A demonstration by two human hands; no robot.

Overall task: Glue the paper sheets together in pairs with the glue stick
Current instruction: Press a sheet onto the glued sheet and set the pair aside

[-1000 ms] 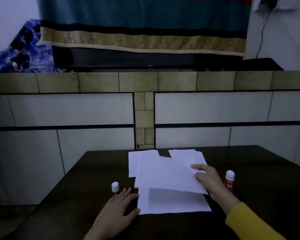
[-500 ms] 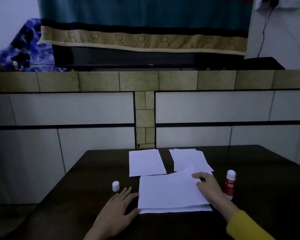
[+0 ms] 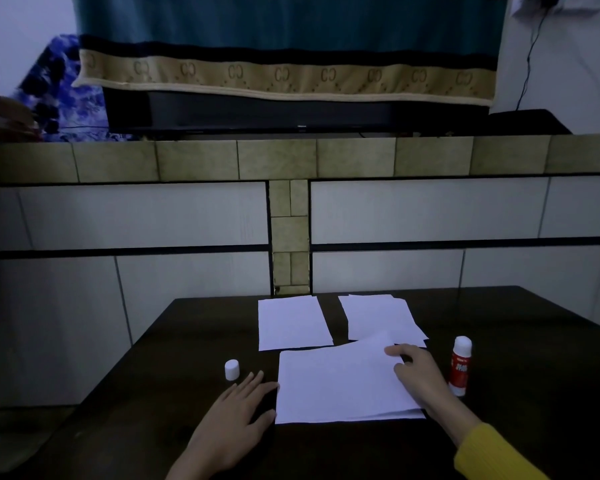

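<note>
Two white sheets (image 3: 336,386) lie stacked near the front of the dark table (image 3: 153,393), the top one slightly askew on the lower one. My right hand (image 3: 418,374) rests flat on the top sheet's right side, fingers spread. My left hand (image 3: 231,420) lies flat on the table, its thumb touching the stack's left edge. A red-and-white glue stick (image 3: 460,365) stands upright, uncapped, just right of my right hand. Its white cap (image 3: 231,370) stands left of the stack. Behind are a single sheet (image 3: 291,322) and a small pile of sheets (image 3: 378,317).
A tiled wall ledge (image 3: 291,159) rises behind the table, with a black screen (image 3: 291,114) and a patterned cloth above it. Another person's hand (image 3: 7,116) shows at the far left on the ledge. The table's left edge runs diagonally near my left hand.
The top sheet, held up and tilted a second ago, has come down onto the lower sheet. My right hand has lowered with it. My left hand has stayed put.
</note>
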